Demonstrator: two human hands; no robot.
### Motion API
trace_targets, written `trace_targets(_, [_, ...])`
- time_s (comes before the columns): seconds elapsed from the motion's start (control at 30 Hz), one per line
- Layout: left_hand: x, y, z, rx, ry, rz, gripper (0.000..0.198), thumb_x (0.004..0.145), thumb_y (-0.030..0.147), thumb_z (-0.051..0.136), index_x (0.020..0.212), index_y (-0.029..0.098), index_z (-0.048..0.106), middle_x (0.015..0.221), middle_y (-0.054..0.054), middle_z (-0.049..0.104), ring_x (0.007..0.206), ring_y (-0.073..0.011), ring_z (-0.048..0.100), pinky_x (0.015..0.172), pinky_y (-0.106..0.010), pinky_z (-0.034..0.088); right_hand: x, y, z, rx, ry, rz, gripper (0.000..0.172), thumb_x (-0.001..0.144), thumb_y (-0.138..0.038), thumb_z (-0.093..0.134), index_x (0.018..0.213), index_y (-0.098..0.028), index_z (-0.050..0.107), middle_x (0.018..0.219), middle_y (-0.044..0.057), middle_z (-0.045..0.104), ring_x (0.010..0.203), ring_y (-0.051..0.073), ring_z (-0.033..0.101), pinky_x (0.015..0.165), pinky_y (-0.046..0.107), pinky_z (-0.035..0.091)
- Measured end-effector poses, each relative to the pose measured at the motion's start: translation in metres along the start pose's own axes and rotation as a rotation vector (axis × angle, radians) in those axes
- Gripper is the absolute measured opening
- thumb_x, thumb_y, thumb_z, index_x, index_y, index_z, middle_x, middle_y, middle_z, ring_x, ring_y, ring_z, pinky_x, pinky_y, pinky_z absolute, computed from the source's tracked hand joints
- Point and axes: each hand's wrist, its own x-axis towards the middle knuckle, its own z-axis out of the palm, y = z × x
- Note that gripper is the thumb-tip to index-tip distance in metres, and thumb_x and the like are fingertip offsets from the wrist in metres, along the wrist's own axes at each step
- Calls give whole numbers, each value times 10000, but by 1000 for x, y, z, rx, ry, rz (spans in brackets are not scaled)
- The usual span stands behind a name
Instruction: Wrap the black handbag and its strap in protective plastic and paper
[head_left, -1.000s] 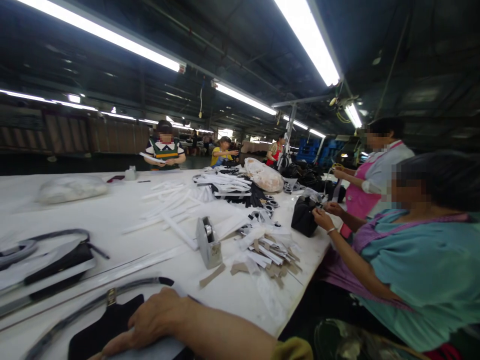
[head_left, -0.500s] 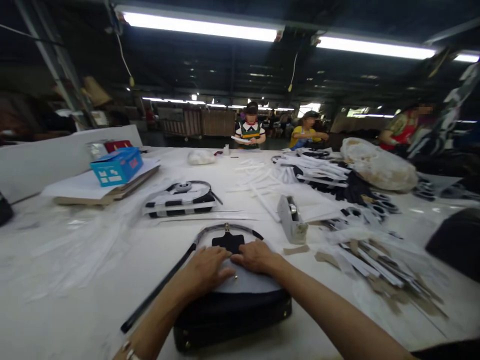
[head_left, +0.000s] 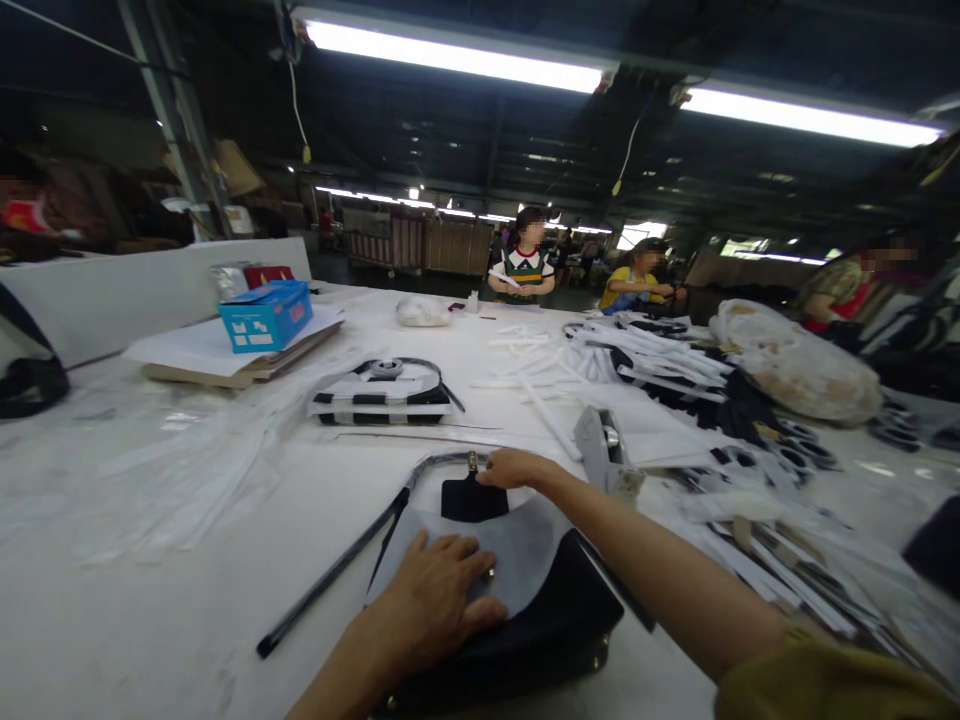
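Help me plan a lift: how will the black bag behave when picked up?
The black bag will probably keep its shape, since its sides look boxy. The strap may trail, as one end lies free on the table. The pale sheet under the left hand looks thin and may crease.

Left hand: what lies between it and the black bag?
In the head view, a pale sheet lies between them: the left hand rests spread on it, and it covers part of the black bag.
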Motion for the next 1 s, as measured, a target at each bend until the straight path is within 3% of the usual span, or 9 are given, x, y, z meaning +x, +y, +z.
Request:
trace_targets(0.17, [-2,1,0,-30,-12,1,486,910,508,552,1355,316,523,1376,-95,581,1275,-357,508,1083,-686,284,-2,4,-35,51,-175,-26,249,736,-357,756,901,-170,746,959,79,741,927,241,689,835,337,523])
trace_targets(0.3, [-1,1,0,-31,-28,3,476,906,508,557,1349,335,527,1380,-83,579,1285,-357,496,1085,-685,272,8,7,-44,136,-223,42,236,799,-343,721,918,-139,725,871,71,727,784,175,690,722,288,544])
trace_targets(0.47, [-1,2,0,-11,-35,6,488,910,520,543,1359,331,520,1383,-96,573,1279,-360,499,1079,-679,281,35,-11,-12,216,-89,163,219,926,-330,617,946,-117,659,885,35,691,732,126,659,672,279,559])
trace_targets(0.63, [0,1,2,-4,-36,19,479,909,523,538,1353,343,522,1358,-97,586,1262,-367,511,1075,-685,277,37,-22,6,249,145,159,201,909,-332,637,949,-136,659,923,47,691,780,143,652,703,291,549])
trace_targets(0.83, [-2,-3,8,3,16,49,478,909,551,526,1337,339,540,1320,-90,614,1211,-359,550,1059,-662,317,-20,-24,9,325,350,12,161,766,-299,713,878,-184,703,787,6,720,729,138,659,601,204,452])
trace_targets(1.0, [-3,-1,9,8,23,75,404,889,519,570,1223,299,626,1259,-77,654,1176,-349,577,1070,-615,330,-88,-28,52,321,462,-199,98,793,-204,638,836,-219,725,797,-18,742,752,148,667,674,227,457])
